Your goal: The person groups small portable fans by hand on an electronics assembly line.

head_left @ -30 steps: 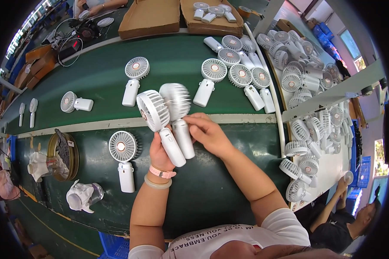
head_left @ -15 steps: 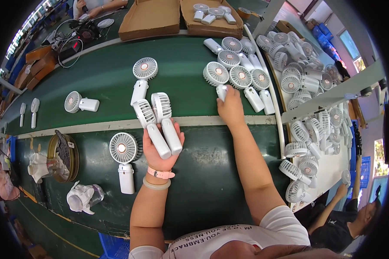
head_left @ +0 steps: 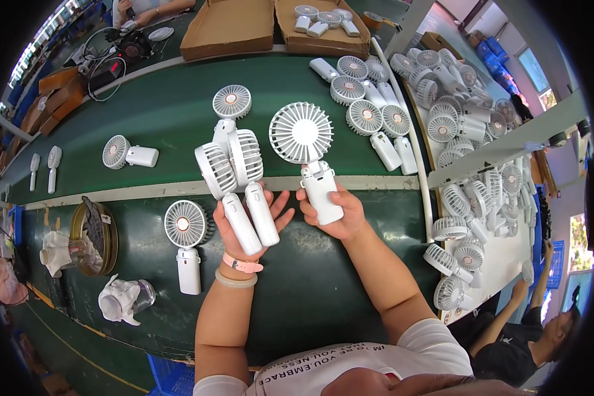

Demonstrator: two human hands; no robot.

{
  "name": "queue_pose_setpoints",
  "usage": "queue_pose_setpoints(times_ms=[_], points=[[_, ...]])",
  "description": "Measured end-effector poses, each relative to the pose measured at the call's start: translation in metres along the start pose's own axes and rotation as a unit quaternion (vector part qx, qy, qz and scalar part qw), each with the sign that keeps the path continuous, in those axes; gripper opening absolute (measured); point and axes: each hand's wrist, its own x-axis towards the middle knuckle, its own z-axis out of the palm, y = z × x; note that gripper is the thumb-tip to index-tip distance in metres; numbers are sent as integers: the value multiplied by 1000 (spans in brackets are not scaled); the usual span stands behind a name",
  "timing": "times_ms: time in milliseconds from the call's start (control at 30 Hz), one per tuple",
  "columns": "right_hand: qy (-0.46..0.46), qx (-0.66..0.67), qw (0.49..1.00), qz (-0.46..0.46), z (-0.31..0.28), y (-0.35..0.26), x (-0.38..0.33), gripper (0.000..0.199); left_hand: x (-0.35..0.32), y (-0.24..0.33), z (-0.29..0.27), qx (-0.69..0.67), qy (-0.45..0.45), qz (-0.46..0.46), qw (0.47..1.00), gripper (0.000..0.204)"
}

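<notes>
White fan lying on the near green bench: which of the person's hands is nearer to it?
Left. The left hand is a little to the right of that fan; the right hand is farther right, past the left.

Left hand [head_left: 227,231] palm up, cradling; right hand [head_left: 351,215] curled, gripping

T-shirt [head_left: 393,360]: white, short-sleeved
Chest print [head_left: 323,358]: dark capital lettering
Left sleeve [head_left: 221,385]: plain white, only partly in view
Right sleeve [head_left: 434,344]: plain white, creased, ends above the elbow
Left-wrist strap [head_left: 243,265]: pink, buckled
Bangle [head_left: 236,280]: pale, smooth ring, elbow side of strap
Left hand [head_left: 227,232], right hand [head_left: 346,221]: bare
</notes>
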Motion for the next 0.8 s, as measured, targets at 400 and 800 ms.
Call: queue_pose_setpoints(times_ms=[400, 800], points=[[175, -161, 971, -10, -1, 2, 5, 41, -1, -8, 0, 68, -82, 35, 994, 66], [250, -319, 909, -98, 2, 8, 9, 36, -3, -11, -2, 125, -23, 57, 990, 80]])
